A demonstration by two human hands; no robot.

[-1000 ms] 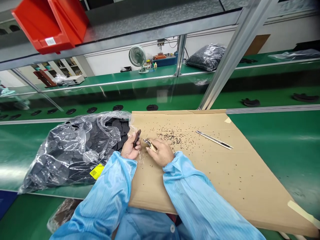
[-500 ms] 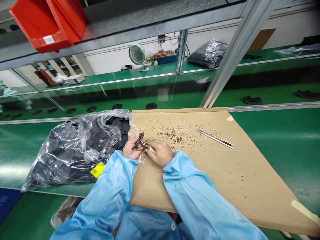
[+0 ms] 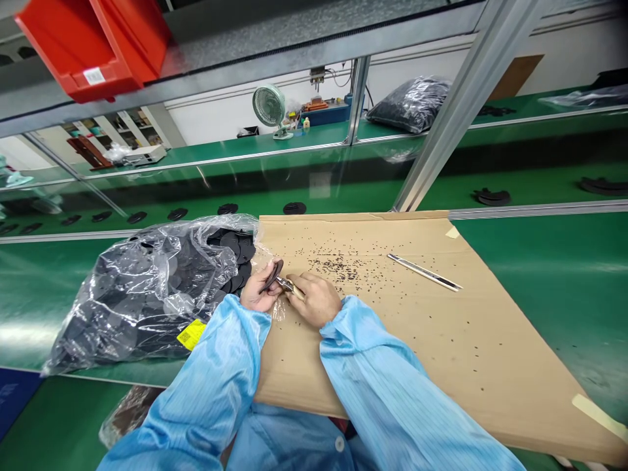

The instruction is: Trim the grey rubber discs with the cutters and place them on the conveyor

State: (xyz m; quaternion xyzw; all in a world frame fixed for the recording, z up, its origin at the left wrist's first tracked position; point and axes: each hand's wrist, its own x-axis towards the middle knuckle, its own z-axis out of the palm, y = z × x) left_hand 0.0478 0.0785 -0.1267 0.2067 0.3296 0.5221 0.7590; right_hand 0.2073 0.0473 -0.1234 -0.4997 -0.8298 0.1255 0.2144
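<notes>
My left hand (image 3: 259, 290) is closed around a thin black round disc (image 3: 273, 275), held up on edge. In my right hand (image 3: 315, 299) is a small pair of nippers (image 3: 296, 291) with pale yellow handles, gripped by curled fingers. The metal jaws of the nippers meet the disc's near edge; whether they are closed on it is too small to tell. Just left of my hands lies a clear plastic bag (image 3: 142, 294) full of similar black discs, its mouth towards me. Tiny black bits (image 3: 338, 267) are scattered on the cardboard sheet (image 3: 392, 366) under my hands.
A slim utility knife (image 3: 424, 272) lies on the cardboard to the right. Behind it, black pieces (image 3: 294, 208) sit on a green conveyor belt. A metal post (image 3: 456, 111) rises at the back, and a red bin (image 3: 98, 52) hangs over the upper left.
The black pieces on the green belt have shifted slightly left. Both hands, the disc and the nippers stay almost in the same place.
</notes>
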